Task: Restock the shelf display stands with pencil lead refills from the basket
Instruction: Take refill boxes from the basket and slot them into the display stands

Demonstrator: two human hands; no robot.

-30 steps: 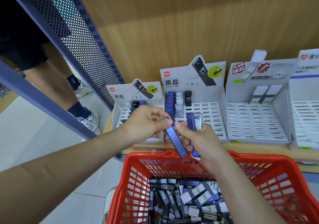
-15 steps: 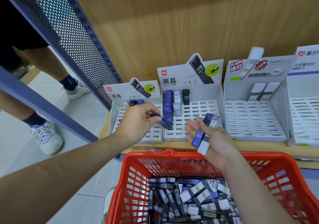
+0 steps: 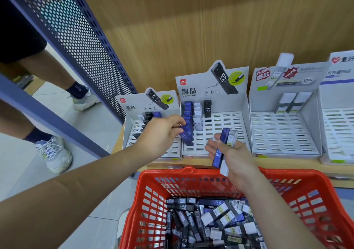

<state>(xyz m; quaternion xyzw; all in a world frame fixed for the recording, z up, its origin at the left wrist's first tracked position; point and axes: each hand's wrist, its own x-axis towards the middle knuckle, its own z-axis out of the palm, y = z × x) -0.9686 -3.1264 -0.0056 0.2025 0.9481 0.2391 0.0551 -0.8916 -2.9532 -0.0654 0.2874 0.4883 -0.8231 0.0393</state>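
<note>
Wood-panel shelf wall (image 3: 191, 28) with white cardboard stands lined up along it. Left hand (image 3: 159, 133) is pinching a blue refill box (image 3: 186, 136) between thumb and fingertips, right at the front of the blue row in the middle stand (image 3: 229, 123). Can't tell if it's seated in a slot. Right hand (image 3: 234, 159) is palm-up just in front of that stand, fingers loosely curled round a pair of boxes (image 3: 220, 149), one blue and one clear, side by side. Red basket (image 3: 191, 172) sits right below, piled with loose refills (image 3: 210, 220). Left stand (image 3: 134, 105) has a few black and blue ones. Somebody's sneakers (image 3: 54, 152) are on the tiles off to the left.
</note>
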